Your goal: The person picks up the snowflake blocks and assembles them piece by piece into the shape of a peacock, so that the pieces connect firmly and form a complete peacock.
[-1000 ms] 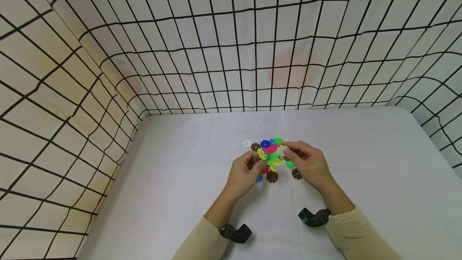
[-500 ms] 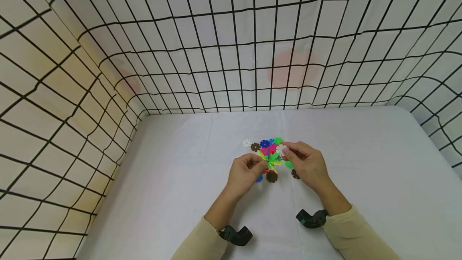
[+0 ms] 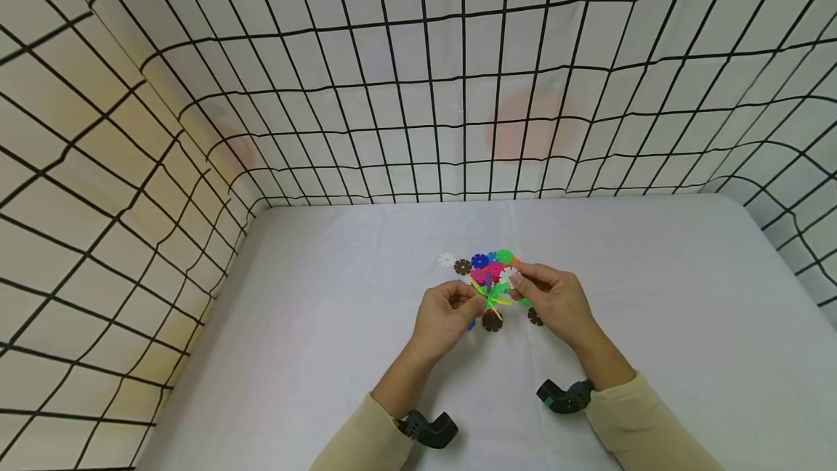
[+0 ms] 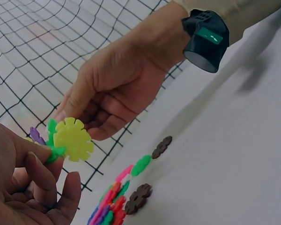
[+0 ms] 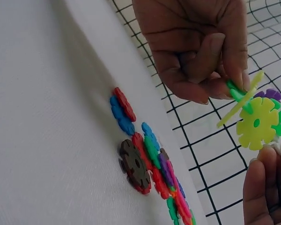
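My left hand [image 3: 447,318] pinches a green notched interlocking disc [image 5: 235,91] between thumb and finger. It belongs to a small joined cluster with yellow discs [image 5: 257,124], more green and a purple disc [image 4: 36,135]. From the other side, my right hand [image 3: 556,304] pinches a white disc [image 3: 508,275], which sits against the cluster's edge; whether it is slotted in cannot be made out. Both hands are raised above the table, fingertips close together. In the left wrist view the right hand [image 4: 114,89] partly hides the white disc.
Loose discs lie under and behind the hands: a dark blue one [image 3: 480,261], a white one [image 3: 447,260], brown ones [image 3: 492,321] and several other colours. The white-covered table [image 3: 314,311] is bordered by black wire mesh [image 3: 418,86] at the back and sides.
The cluster has turned in the left hand, so its yellow discs now show more edge-on in the head view. My right hand has shifted slightly left and down with the white disc.
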A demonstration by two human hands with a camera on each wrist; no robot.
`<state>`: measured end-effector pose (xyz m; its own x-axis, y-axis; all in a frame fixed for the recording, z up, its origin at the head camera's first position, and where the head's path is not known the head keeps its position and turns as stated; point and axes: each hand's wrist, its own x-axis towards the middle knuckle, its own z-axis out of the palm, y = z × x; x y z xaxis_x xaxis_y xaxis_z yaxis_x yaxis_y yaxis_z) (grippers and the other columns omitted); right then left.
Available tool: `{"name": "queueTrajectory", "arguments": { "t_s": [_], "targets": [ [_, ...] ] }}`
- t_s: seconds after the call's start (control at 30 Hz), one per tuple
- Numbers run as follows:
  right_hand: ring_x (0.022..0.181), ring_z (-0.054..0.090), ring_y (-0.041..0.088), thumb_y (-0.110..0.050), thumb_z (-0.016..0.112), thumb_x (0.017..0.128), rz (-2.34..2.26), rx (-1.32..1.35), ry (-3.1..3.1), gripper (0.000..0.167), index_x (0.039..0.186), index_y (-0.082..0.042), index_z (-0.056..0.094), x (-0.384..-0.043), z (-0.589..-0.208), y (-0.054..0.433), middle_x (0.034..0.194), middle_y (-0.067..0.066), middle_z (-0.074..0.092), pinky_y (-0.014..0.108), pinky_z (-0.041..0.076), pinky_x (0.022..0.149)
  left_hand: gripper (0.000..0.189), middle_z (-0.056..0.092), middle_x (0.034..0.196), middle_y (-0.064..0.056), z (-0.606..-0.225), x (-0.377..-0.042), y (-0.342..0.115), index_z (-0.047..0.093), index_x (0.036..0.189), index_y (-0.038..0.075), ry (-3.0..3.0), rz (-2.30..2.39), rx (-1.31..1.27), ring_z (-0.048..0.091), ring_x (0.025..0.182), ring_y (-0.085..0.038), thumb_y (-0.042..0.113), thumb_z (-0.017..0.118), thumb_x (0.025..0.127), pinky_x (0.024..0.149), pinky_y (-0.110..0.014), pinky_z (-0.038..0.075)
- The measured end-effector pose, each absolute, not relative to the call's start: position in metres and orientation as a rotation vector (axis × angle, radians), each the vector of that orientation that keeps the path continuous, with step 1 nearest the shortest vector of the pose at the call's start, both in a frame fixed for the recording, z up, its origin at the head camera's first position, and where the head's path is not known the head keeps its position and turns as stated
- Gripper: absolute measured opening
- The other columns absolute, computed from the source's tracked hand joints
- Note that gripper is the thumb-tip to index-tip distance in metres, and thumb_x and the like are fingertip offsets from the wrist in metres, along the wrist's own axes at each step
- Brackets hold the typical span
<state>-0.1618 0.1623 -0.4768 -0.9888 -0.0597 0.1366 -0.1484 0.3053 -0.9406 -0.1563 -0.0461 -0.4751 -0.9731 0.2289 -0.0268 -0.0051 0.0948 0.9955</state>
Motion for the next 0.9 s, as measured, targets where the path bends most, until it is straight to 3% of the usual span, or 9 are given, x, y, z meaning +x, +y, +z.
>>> {"name": "queueTrajectory", "arguments": {
  "t_s": [0.13, 0.23, 0.4, 0.47, 0.6, 0.7, 0.8, 0.9],
  "targets": [
    [0.08, 0.071, -0.001, -0.023, 0.065, 0.101, 1.759, 0.164, -2.547, 0.037, 0.13, 0.0, 0.067, -0.163, -0.474, 0.168, 0.1, 0.02, 0.076, 0.027, 0.062, 0.078, 0.015, 0.071, 0.083, -0.022, -0.475, -0.158, -0.043, 0.069, 0.096, -0.006, 2.16, 2.007, 0.231, 0.069, 0.076, -0.031, 0.009, 0.07, 0.094, 0.058, -0.019, 0.049],
    [0.085, 0.071, -0.002, -0.031, 0.062, 0.103, 1.751, 0.14, -2.599, 0.042, 0.135, -0.004, 0.065, -0.165, -0.473, 0.175, 0.11, 0.019, 0.075, 0.027, 0.062, 0.081, 0.018, 0.071, 0.086, -0.023, -0.474, -0.159, -0.041, 0.068, 0.098, -0.005, 2.132, 2.014, 0.207, 0.071, 0.076, -0.026, 0.012, 0.072, 0.094, 0.065, -0.026, 0.056],
    [0.097, 0.07, 0.017, -0.036, 0.067, 0.099, 1.523, 0.063, -2.769, 0.042, 0.13, -0.008, 0.068, -0.17, -0.482, 0.182, 0.115, 0.016, 0.073, 0.024, 0.058, 0.078, 0.019, 0.073, 0.094, -0.023, -0.477, -0.161, -0.043, 0.066, 0.1, -0.002, 2.033, 2.057, 0.08, 0.076, 0.081, -0.022, 0.015, 0.073, 0.094, 0.079, -0.039, 0.062],
    [0.097, 0.068, 0.025, -0.033, 0.073, 0.095, 1.339, 0.051, -2.854, 0.038, 0.122, -0.006, 0.071, -0.172, -0.489, 0.185, 0.11, 0.014, 0.073, 0.026, 0.055, 0.074, 0.017, 0.073, 0.093, -0.019, -0.479, -0.162, -0.044, 0.064, 0.101, 0.0, 1.957, 2.101, 0.035, 0.076, 0.082, -0.02, 0.013, 0.072, 0.094, 0.081, -0.037, 0.063],
    [0.089, 0.063, 0.023, -0.028, 0.08, 0.089, 1.082, 0.062, -2.972, 0.036, 0.114, -0.003, 0.073, -0.174, -0.499, 0.189, 0.101, 0.011, 0.069, 0.031, 0.051, 0.071, 0.02, 0.071, 0.086, -0.004, -0.482, -0.163, -0.046, 0.054, 0.101, 0.006, 1.8, 2.205, -0.017, 0.078, 0.083, -0.019, 0.007, 0.072, 0.093, 0.081, -0.031, 0.062],
    [0.088, 0.063, 0.023, -0.027, 0.081, 0.087, 1.026, 0.081, -3.017, 0.038, 0.114, -0.002, 0.071, -0.175, -0.5, 0.188, 0.099, 0.011, 0.069, 0.036, 0.053, 0.072, 0.029, 0.07, 0.084, 0.001, -0.485, -0.164, -0.046, 0.047, 0.103, 0.009, 1.766, 2.256, -0.035, 0.079, 0.088, -0.024, 0.005, 0.073, 0.091, 0.074, -0.024, 0.059],
    [0.086, 0.063, 0.023, -0.025, 0.08, 0.087, 1.036, 0.089, -3.035, 0.037, 0.113, 0.0, 0.071, -0.174, -0.497, 0.184, 0.095, 0.01, 0.068, 0.037, 0.054, 0.073, 0.038, 0.072, 0.087, 0.002, -0.486, -0.165, -0.046, 0.046, 0.116, 0.007, 1.801, 2.255, -0.053, 0.078, 0.089, -0.024, 0.007, 0.074, 0.09, 0.068, -0.022, 0.053],
    [0.084, 0.061, 0.022, -0.022, 0.078, 0.09, 1.082, 0.086, -3.027, 0.031, 0.112, -0.001, 0.072, -0.174, -0.494, 0.181, 0.092, 0.008, 0.069, 0.034, 0.053, 0.071, 0.054, 0.074, 0.09, 0.003, -0.486, -0.165, -0.046, 0.046, 0.136, 0.004, 1.845, 2.233, -0.05, 0.075, 0.084, -0.016, 0.009, 0.075, 0.091, 0.069, -0.022, 0.052]
  ]
}}
